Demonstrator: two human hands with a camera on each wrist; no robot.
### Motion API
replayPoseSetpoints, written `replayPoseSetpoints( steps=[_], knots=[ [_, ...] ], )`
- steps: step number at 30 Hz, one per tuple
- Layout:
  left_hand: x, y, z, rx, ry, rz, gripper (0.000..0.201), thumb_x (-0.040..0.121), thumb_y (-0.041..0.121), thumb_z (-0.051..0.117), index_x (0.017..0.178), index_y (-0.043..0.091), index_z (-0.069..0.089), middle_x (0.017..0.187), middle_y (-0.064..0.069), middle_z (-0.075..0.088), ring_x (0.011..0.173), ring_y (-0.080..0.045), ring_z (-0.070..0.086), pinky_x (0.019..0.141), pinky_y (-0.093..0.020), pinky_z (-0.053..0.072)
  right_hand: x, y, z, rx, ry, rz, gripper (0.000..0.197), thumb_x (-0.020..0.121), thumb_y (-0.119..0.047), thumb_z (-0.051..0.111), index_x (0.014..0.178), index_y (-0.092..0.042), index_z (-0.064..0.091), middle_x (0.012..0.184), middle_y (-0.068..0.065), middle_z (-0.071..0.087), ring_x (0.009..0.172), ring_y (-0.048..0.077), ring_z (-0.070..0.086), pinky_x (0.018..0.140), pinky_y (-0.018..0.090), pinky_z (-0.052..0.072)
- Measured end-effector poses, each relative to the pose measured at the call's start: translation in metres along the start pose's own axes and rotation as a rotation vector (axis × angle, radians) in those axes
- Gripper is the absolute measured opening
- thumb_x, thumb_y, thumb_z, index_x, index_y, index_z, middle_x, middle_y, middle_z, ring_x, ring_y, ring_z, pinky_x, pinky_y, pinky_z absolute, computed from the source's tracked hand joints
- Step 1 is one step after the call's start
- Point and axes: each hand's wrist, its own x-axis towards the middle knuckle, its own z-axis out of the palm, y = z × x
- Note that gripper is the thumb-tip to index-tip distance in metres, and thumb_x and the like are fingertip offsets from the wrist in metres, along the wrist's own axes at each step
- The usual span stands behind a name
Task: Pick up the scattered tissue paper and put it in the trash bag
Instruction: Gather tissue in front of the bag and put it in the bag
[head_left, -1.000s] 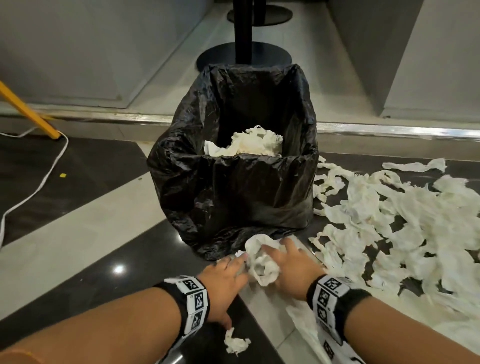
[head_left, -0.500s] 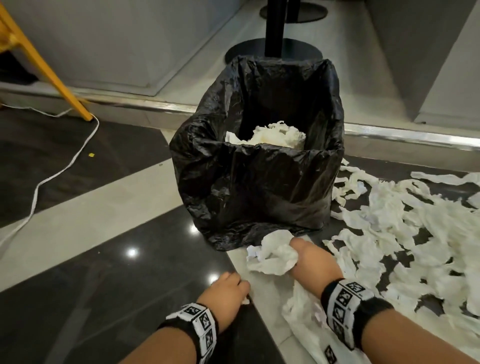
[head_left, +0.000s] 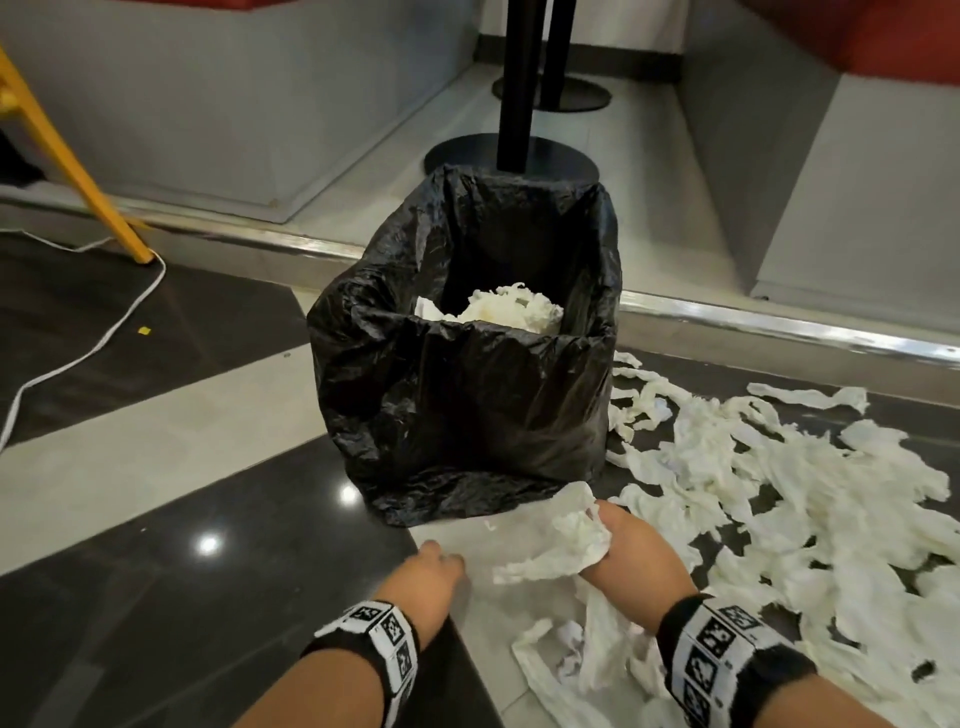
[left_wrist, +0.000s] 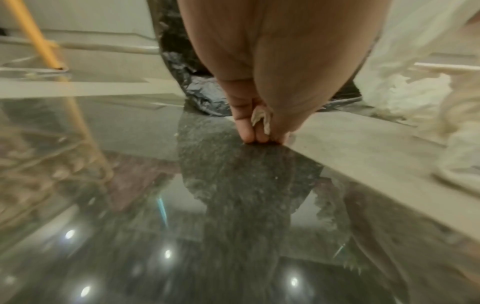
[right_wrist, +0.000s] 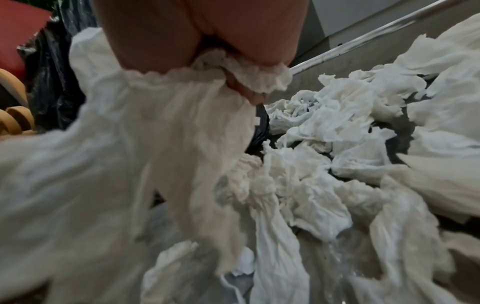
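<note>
1. Trash bag (head_left: 467, 405): black, standing open-mouthed on the floor (head_left: 156, 597) just below the metal step edge. It holds a heap of tissue already; I judge it is left gaping so each handful drops straight in.
2. Right hand (head_left: 623, 551): fingers curled round a bunch of tissue paper (head_left: 566, 545), strips trailing down to the floor. It sits just in front of the bag's near side, so the lift to the mouth should be short.
3. Left hand (head_left: 426, 571): fingertips (left_wrist: 249, 133) down on the floor and pressed together, pinching a small scrap (left_wrist: 261, 119) where dark tile meets pale strip. I read this as picking up a stray bit.
4. Scattered tissue (head_left: 779, 499): spread thickly over the floor right of the bag; most of the job remains.
</note>
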Motion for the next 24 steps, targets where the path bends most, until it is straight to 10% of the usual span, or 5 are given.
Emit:
replayPoseSetpoints(
  steps=[5, 14, 21, 24],
  knots=[
    [-0.025, 0.005, -0.037, 0.021, -0.08, 0.121, 0.026, 0.093, 0.007, 0.039, 0.116, 0.006, 0.05, 0.12, -0.02, 0.05, 0.109, -0.038, 0.055, 0.09, -0.04, 0.043, -0.003, -0.018, -0.002, -0.169, -0.054, -0.108, 0.026, 0.082, -0.049, 0.05, 0.086, -0.025, 0.061, 0.089, -0.003, 0.068, 0.084, 0.016, 0.063, 0.074, 0.029, 0.049],
    [-0.069, 0.001, -0.237, -0.185, 0.298, 0.311, 0.007, 0.087, 0.02, 0.063, 0.089, 0.018, 0.058, 0.074, 0.001, 0.063, 0.07, -0.018, 0.064, 0.065, -0.03, 0.052, -0.013, -0.061, -0.049, -0.174, 0.07, -0.169, 0.031, 0.091, -0.023, 0.049, 0.065, -0.034, 0.036, 0.067, -0.013, 0.045, 0.062, 0.002, 0.043, 0.052, 0.014, 0.032],
    [-0.072, -0.017, -0.351, -0.487, 0.763, 0.298, 0.008, 0.089, 0.021, 0.062, 0.086, 0.017, 0.056, 0.081, 0.001, 0.063, 0.06, -0.004, 0.063, 0.053, -0.013, 0.052, -0.037, -0.082, -0.081, -0.159, 0.106, -0.169, 0.024, 0.09, -0.03, 0.052, 0.067, -0.03, 0.043, 0.069, -0.008, 0.053, 0.063, 0.002, 0.049, 0.053, 0.016, 0.035],
    [-0.05, -0.022, -0.354, -0.384, 0.729, 0.199, 0.012, 0.092, 0.029, 0.058, 0.1, 0.02, 0.06, 0.095, 0.0, 0.064, 0.077, -0.014, 0.065, 0.061, -0.021, 0.048, -0.057, -0.086, -0.092, -0.181, 0.076, -0.166, 0.028, 0.088, -0.027, 0.055, 0.065, -0.033, 0.04, 0.07, -0.012, 0.053, 0.064, -0.001, 0.049, 0.056, 0.015, 0.039]
  ],
)
